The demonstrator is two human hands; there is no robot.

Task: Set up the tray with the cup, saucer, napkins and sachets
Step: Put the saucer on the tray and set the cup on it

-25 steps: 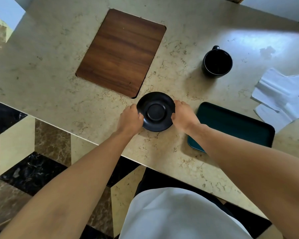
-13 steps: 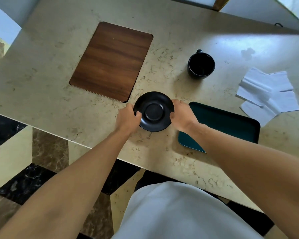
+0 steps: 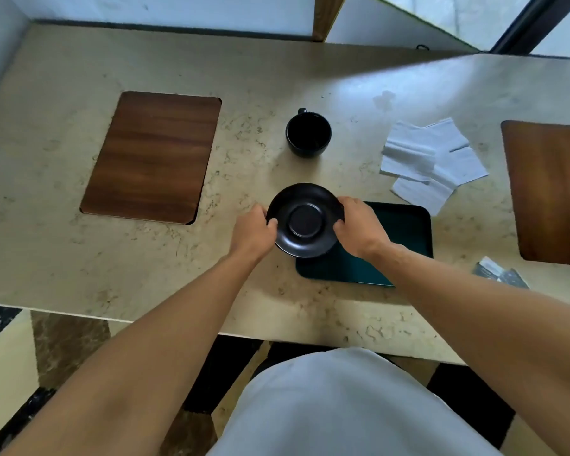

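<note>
A black saucer is held by both hands at its rim. My left hand grips its left edge and my right hand grips its right edge. The saucer overlaps the left end of a dark green tray that lies on the beige stone table. A black cup stands upright beyond the saucer. White napkins lie spread out to the right of the cup. Dark sachets lie near the table's front edge, right of the tray.
A wooden inlay panel is set in the table to the left, and another wooden panel at the far right. The table's front edge runs just below my forearms, with a patterned floor beneath.
Both hands have taken the saucer to the right, from beside the tray to over the tray's left end. The camera view has turned to the right, bringing the sachets and the right panel into view.
</note>
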